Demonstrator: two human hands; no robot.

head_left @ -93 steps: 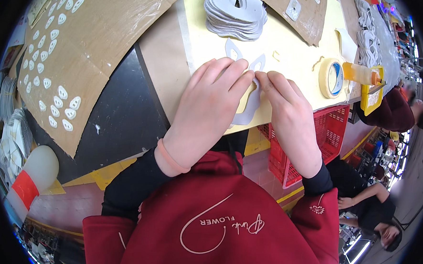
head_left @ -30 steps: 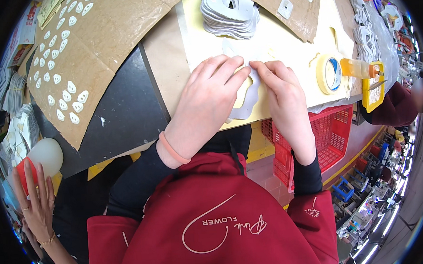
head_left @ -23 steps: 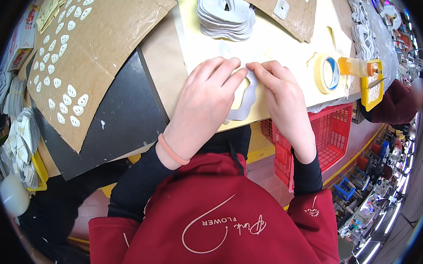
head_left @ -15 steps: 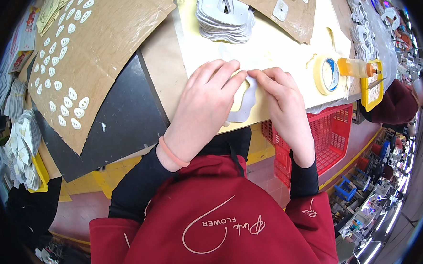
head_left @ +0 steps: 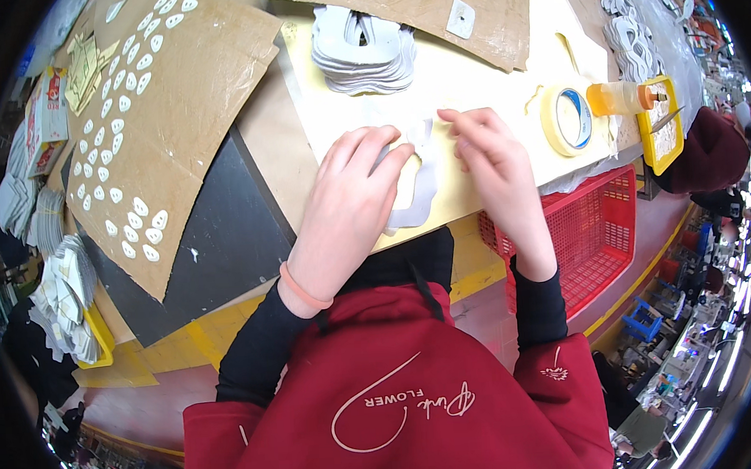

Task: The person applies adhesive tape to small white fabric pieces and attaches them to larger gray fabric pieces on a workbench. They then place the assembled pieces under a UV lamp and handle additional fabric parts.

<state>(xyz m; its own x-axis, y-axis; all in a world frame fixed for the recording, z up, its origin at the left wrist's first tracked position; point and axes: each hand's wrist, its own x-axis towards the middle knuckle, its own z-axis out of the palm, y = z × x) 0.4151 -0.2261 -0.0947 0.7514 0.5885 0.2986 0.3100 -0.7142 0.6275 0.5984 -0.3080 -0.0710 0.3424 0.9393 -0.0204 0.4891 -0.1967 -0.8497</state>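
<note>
White cut-out piece (head_left: 420,190) flat under left hand (head_left: 349,210) fingers, right hand (head_left: 490,156) just beside, seemingly pinching nothing.

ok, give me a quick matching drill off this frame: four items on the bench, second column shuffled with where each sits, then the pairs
Items:
1. tape roll
2. stack of white cutouts
3. red basket
4. single white cutout

Places:
A. under the left hand
B. below the bench edge, to the right
C. past the right hand, beside the orange bottle
D. at the far side of the bench, beyond both hands

Pairs: 1-C, 2-D, 3-B, 4-A
</note>
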